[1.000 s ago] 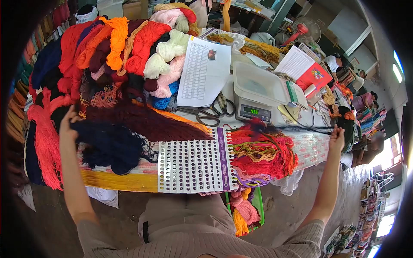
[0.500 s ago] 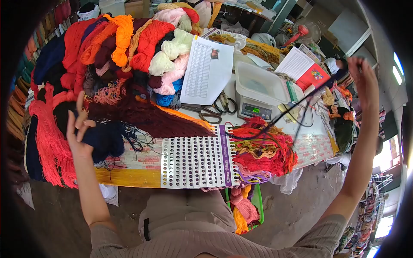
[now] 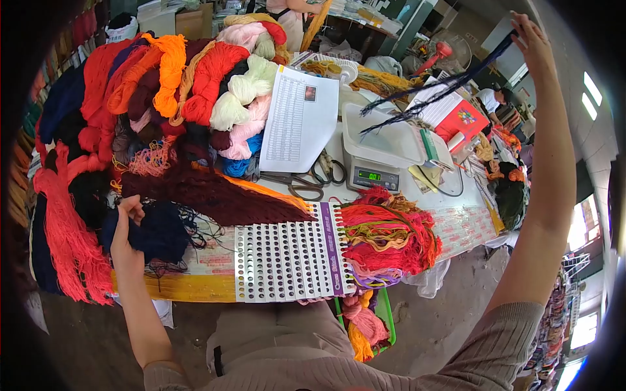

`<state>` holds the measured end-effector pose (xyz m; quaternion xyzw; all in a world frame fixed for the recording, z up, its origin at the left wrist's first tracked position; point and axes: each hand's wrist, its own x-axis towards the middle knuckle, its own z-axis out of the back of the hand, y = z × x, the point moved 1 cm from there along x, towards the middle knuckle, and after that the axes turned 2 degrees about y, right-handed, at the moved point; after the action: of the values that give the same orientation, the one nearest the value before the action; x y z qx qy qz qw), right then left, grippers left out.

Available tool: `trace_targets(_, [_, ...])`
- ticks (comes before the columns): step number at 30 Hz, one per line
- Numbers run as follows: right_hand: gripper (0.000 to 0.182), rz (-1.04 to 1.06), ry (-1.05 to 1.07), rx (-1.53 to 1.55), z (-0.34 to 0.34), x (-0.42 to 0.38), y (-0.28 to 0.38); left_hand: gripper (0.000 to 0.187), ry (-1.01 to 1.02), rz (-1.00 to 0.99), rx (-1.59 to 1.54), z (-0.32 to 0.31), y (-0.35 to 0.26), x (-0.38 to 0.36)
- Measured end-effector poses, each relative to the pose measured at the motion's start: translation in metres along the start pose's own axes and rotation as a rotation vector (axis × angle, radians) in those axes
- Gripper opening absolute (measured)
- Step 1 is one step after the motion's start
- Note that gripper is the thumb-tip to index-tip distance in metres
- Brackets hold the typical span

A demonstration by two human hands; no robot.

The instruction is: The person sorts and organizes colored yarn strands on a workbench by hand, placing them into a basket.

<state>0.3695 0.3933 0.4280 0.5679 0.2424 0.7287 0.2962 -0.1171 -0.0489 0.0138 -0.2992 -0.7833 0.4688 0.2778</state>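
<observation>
High at the right, my right hand (image 3: 533,40) grips one end of a dark navy strand bundle (image 3: 450,85), whose loose ends trail leftward above the clear plastic tray (image 3: 381,133). My left hand (image 3: 130,212) is at the navy yarn pile (image 3: 156,234), fingers curled at its upper left edge; whether they pinch any thread is too small to tell. Dark maroon yarn (image 3: 215,189) spreads from behind that pile to the white punched cards (image 3: 274,260) with a purple strip (image 3: 327,247). Red and multicoloured threads (image 3: 391,238) hang from the cards' right edge.
Colourful skeins (image 3: 215,72) fill the table's back left. Scissors (image 3: 306,186) lie below a printed sheet (image 3: 300,120), beside a digital scale (image 3: 373,179). A red booklet (image 3: 462,120) lies farther right. A green basket (image 3: 388,319) stands below the table edge. Other people are in the background.
My right hand has risen, swinging the navy strands up and away from the cards. My left hand has moved down onto the navy pile, its fingers curling in. The view has shifted slightly.
</observation>
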Motion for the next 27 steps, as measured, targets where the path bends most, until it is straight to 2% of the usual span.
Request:
trace_targets(2, [0.023,-0.044,0.102,0.005,-0.013,-0.009,-0.033,0.032,-0.098,0.001,-0.007,0.0,-0.002,-0.002])
trace_targets(4, [0.021,-0.009,0.271,-0.173,-0.027,-0.024,-0.086,0.032,-0.066,-0.002,-0.074,-0.008,-0.002,-0.007])
trace_targets(5, [0.022,-0.215,0.209,-0.049,-0.048,-0.05,-0.098,0.032,-0.034,-0.015,-0.143,-0.012,-0.002,-0.01])
trace_targets(6, [0.026,0.278,0.397,-0.516,-0.043,-0.053,-0.148,0.031,0.02,-0.008,-0.195,-0.013,0.0,-0.013])
trace_targets(7, [0.023,-0.088,0.318,-0.278,-0.07,-0.097,-0.144,0.031,0.073,-0.002,-0.246,-0.014,0.003,-0.015])
trace_targets(8, [0.026,-0.095,0.375,-0.227,-0.082,-0.13,-0.17,0.031,0.097,0.012,-0.283,-0.014,0.005,-0.017])
trace_targets(9, [0.024,-0.242,0.432,-0.169,-0.09,-0.161,-0.198,0.031,0.153,0.05,-0.324,-0.014,0.004,-0.019])
trace_targets(10, [0.017,-0.198,0.547,-0.484,-0.099,-0.198,-0.211,0.031,0.208,0.088,-0.364,-0.016,0.001,-0.023])
trace_targets(11, [0.016,0.04,0.595,-0.808,-0.1,-0.229,-0.242,0.03,0.169,0.092,-0.318,-0.02,-0.002,-0.027])
trace_targets(12, [0.018,-0.32,0.627,-0.857,-0.107,-0.267,-0.252,0.03,0.157,0.084,-0.319,-0.021,-0.006,-0.03])
trace_targets(13, [0.018,-0.326,0.643,-0.863,-0.11,-0.299,-0.252,0.03,0.169,0.074,-0.286,-0.022,-0.009,-0.033])
trace_targets(15, [0.023,0.038,0.41,-0.807,-0.108,-0.346,-0.248,0.031,0.18,0.071,-0.247,-0.021,-0.01,-0.036])
trace_targets(18, [0.027,-0.048,0.342,-0.695,-0.1,-0.374,-0.213,0.03,0.202,0.098,-0.239,-0.022,-0.006,-0.038])
trace_targets(20, [0.026,-0.061,0.364,-0.654,-0.093,-0.384,-0.196,0.029,0.127,0.053,-0.192,-0.03,0.0,-0.038])
trace_targets(21, [0.026,-0.061,0.365,-0.65,-0.09,-0.387,-0.188,0.028,0.156,0.074,-0.196,-0.035,0.001,-0.039])
trace_targets(24, [0.023,-0.173,0.336,-0.519,-0.084,-0.394,-0.181,0.029,0.111,0.072,-0.184,-0.055,0.011,-0.042])
trace_targets(27, [0.023,-0.172,0.356,-0.468,-0.087,-0.399,-0.172,0.03,0.143,0.118,-0.244,-0.072,0.016,-0.045])
